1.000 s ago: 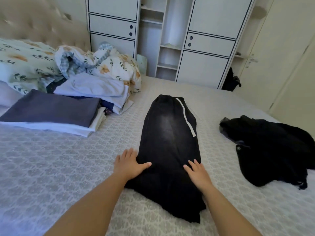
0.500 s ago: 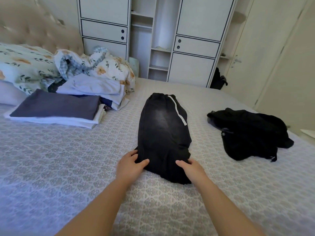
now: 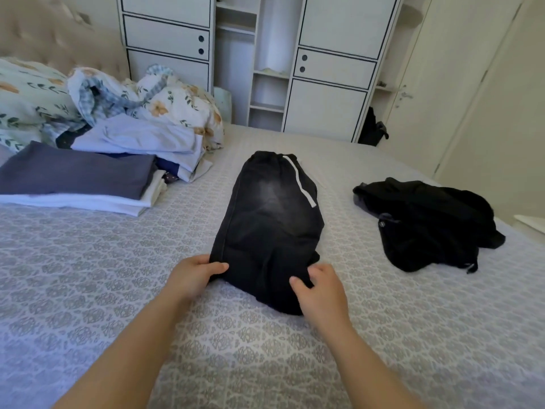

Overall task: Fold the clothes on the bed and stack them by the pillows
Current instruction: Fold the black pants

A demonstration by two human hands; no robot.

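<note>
Two hands: both grip the near end of the black trousers [image 3: 269,231], low in the middle of the frame.
Left hand [image 3: 193,277]: fingers tucked under the near left corner, thumb lying on top, so the corner is pinched.
Right hand [image 3: 320,290]: fingers curled into the cloth at the near right side, thumb on top; how much cloth it has hold of I cannot tell.
Trousers: lying lengthwise on the bed [image 3: 88,290], already narrowed, white stripe on the far right side, waist end pointing at the wardrobe [image 3: 333,69].
Step, as I judge it: bringing the near end over toward the far end.
Risk one: the right side looks bunched under the fingers; folded like that, a crease or lump would likely be locked in and the bundle would sit crooked.
Risk two: uneven lifting by the two hands could skew the fold, so the edges miss each other.
Risk three: the soft bedcover may drag along with the cloth and wrinkle.
Folded stack [image 3: 79,184]: left of the frame, near the flowered pillows [image 3: 32,95]; it looks loose at its far side, so a thick bundle set off-centre could tip it.
Black garment [image 3: 427,222]: crumpled at the right, well apart, not yet folded.
</note>
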